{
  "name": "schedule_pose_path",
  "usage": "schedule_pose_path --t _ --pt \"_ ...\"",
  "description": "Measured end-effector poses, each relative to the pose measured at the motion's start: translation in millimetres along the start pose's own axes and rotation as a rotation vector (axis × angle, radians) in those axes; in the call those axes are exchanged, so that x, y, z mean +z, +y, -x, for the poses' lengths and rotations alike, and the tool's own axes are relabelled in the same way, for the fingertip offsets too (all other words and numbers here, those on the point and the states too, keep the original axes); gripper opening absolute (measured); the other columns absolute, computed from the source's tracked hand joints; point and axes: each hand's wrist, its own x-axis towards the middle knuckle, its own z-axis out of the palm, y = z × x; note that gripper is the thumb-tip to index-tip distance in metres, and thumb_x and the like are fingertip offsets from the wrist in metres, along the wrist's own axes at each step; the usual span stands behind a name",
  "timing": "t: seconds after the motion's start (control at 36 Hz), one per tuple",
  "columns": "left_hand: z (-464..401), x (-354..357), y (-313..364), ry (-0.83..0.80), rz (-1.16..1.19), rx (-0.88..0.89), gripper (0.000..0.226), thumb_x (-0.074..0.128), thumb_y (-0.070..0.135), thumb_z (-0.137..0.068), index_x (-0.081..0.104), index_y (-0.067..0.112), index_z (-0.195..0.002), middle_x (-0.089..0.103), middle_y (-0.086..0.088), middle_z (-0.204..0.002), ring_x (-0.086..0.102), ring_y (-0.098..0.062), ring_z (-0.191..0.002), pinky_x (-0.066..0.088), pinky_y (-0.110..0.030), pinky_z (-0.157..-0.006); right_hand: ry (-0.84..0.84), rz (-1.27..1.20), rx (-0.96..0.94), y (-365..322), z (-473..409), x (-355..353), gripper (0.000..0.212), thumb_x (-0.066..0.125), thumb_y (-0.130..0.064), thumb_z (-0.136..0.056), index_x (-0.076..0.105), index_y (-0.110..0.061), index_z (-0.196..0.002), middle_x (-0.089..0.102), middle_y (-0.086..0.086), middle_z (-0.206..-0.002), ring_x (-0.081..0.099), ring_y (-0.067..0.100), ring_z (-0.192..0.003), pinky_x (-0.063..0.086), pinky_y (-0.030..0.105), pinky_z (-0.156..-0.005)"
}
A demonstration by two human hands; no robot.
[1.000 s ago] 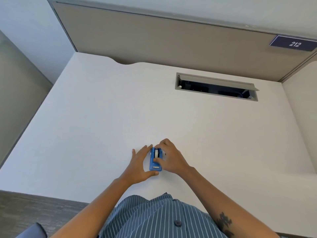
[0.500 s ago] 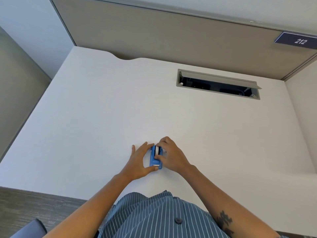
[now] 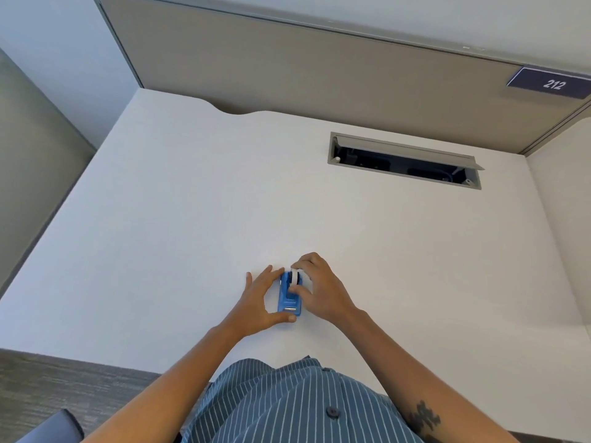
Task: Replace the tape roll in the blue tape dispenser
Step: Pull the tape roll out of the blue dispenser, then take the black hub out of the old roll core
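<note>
Presently, right hand fingers pinched white tape roll seated at far end of blue tape dispenser, thumb on near side of roll. Left hand fingers lay loosely curled along dispenser's left flank, thumb hooked round near end, bracing rather than gripping. Dispenser sat on white desk, lower centre of frame, between both hands. Judgement: roll best drawn straight up from cradle while left hand kept base pinned flat; sideways pull risked tipping body.
</note>
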Motion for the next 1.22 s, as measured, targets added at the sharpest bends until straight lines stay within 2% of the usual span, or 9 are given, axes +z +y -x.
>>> schedule_pose_path --t 0.08,0.17,0.25,0.39,0.53,0.67,0.86,0.97,1.22 --pt "2.9 -2.5 11.0 0.043 0.107 -0.052 0.092 0.078 0.051 -0.092 0.030 0.025 -0.166 0.039 0.013 -0.170 0.009 -0.008 -0.166 -0.006 -0.042 -0.135 0.036 -0.051 0.006 -1.4 2.4 -3.0 0.039 0.076 -0.019 -0.096 0.065 -0.017 -0.134 0.055 -0.005 -0.131 0.055 0.014 -0.124 0.057 0.037 -0.097" --pt "4.6 -7.5 30.1 0.212 0.255 -0.101 0.067 0.058 0.044 -0.103 0.038 0.022 -0.163 0.059 0.010 -0.156 0.047 -0.009 -0.151 0.026 -0.034 -0.132 0.069 -0.127 0.036 -4.8 3.0 -5.4 0.039 0.077 -0.015 -0.097 0.066 -0.019 -0.134 0.057 -0.004 -0.132 0.056 0.016 -0.124 0.058 0.036 -0.097" --pt "3.1 -14.4 48.1 0.334 0.392 -0.129 0.042 0.058 0.028 -0.110 0.057 0.026 -0.151 0.073 0.014 -0.138 0.063 -0.001 -0.133 0.045 -0.027 -0.119 0.106 -0.240 0.083 -11.3 3.6 -9.0 0.039 0.078 -0.012 -0.097 0.067 -0.024 -0.132 0.061 -0.006 -0.128 0.062 0.014 -0.112 0.060 0.033 -0.089" --pt "-0.6 -21.4 68.4 0.311 0.616 -0.156 0.031 0.062 0.026 -0.109 0.071 0.021 -0.138 0.083 0.001 -0.119 0.078 -0.018 -0.113 0.063 -0.039 -0.101 0.130 -0.471 0.134 -19.3 10.0 -18.4 0.039 0.075 -0.009 -0.100 0.070 -0.031 -0.132 0.066 -0.013 -0.123 0.067 0.005 -0.104 0.059 0.020 -0.084" --pt "-1.0 -22.3 78.0 0.280 0.684 -0.168 0.029 0.066 0.027 -0.106 0.077 0.021 -0.132 0.085 0.001 -0.115 0.082 -0.024 -0.103 0.068 -0.039 -0.091 0.083 -0.615 0.162 -26.6 14.3 -26.0 0.041 0.073 -0.008 -0.102 0.071 -0.029 -0.137 0.070 -0.010 -0.127 0.070 0.014 -0.110 0.067 0.034 -0.087" --pt "1.1 -20.5 86.7 0.305 0.723 -0.170 0.029 0.074 0.021 -0.100 0.079 0.019 -0.129 0.085 0.002 -0.113 0.083 -0.022 -0.101 0.069 -0.035 -0.085 0.085 -0.731 0.188 -33.6 20.6 -32.0 0.041 0.077 -0.006 -0.098 0.075 -0.030 -0.132 0.079 -0.011 -0.120 0.076 0.012 -0.100 0.067 0.028 -0.075" --pt "2.9 -21.2 93.0 0.319 0.798 -0.167 0.031 0.078 0.020 -0.095 0.080 0.014 -0.125 0.085 -0.004 -0.114 0.082 -0.026 -0.103 0.069 -0.040 -0.088 0.121 -0.846 0.203 -38.0 27.0 -39.7 0.031 0.079 -0.005 -0.097 0.080 -0.019 -0.125 0.084 0.001 -0.117 0.080 0.027 -0.104 0.068 0.035 -0.084" --pt "4.7 -22.1 97.2 0.314 0.845 -0.143 0.039 0.080 0.030 -0.086 0.081 0.013 -0.122 0.085 -0.006 -0.111 0.083 -0.027 -0.101 0.068 -0.039 -0.089 0.130 -0.917 0.216 -41.1 30.3 -45.0 0.024 0.077 -0.012 -0.101 0.081 -0.017 -0.124 0.084 0.005 -0.116 0.081 0.025 -0.102 0.065 0.026 -0.079" --pt "0.7 -22.1 100.7 0.280 0.933 -0.144 0.041 0.081 0.031 -0.085 0.082 0.009 -0.120 0.085 -0.011 -0.113 0.082 -0.030 -0.104 0.066 -0.042 -0.096 0.186 -0.937 0.220 -39.3 31.6 -47.4 0.024 0.074 -0.002 -0.101 0.082 -0.008 -0.123 0.084 0.012 -0.117 0.081 0.034 -0.105 0.068 0.045 -0.092"
